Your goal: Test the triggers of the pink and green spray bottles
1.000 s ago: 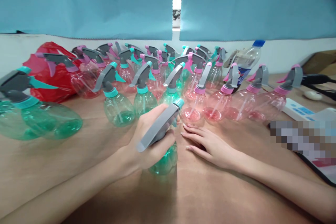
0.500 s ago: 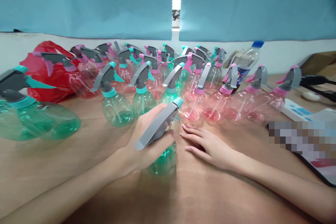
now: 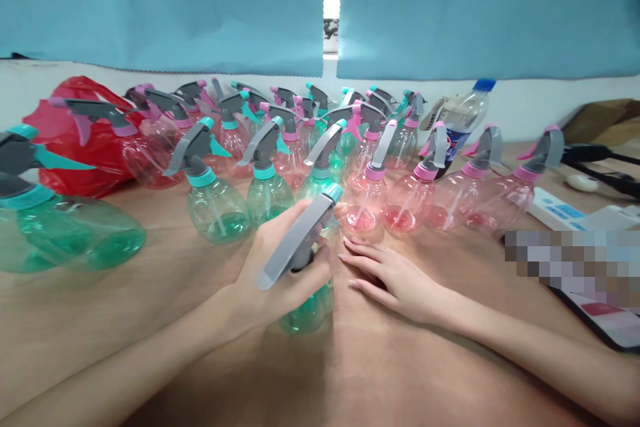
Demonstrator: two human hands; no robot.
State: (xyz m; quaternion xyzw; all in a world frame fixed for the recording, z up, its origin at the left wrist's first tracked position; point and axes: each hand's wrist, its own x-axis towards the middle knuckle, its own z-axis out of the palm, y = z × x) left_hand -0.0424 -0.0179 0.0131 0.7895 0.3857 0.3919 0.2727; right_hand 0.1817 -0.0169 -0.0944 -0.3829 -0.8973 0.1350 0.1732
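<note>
My left hand (image 3: 280,267) is wrapped round the neck and trigger of a green spray bottle (image 3: 307,313), whose grey head with a teal nozzle points up and away to the right. The bottle stands close to upright on the brown table (image 3: 400,373); its collar is hidden by my fingers. Just to the right, my right hand (image 3: 395,277) lies on the table with fingers spread, holding nothing. Beyond my hands stand a green spray bottle (image 3: 219,213) with a teal collar and a pink spray bottle (image 3: 367,207) with a pink collar, each with some liquid inside.
Several more green and pink spray bottles crowd behind. At the left are a lying green bottle (image 3: 117,240) and a red plastic bag (image 3: 95,160). A blue-capped drink bottle (image 3: 463,120), a white power strip (image 3: 555,207) and a partly blurred flat device (image 3: 607,320) are at the right.
The whole view shifts slightly, so the bottles appear a little further left. My left hand keeps its hold on the green spray bottle, and my right hand stays resting on the table.
</note>
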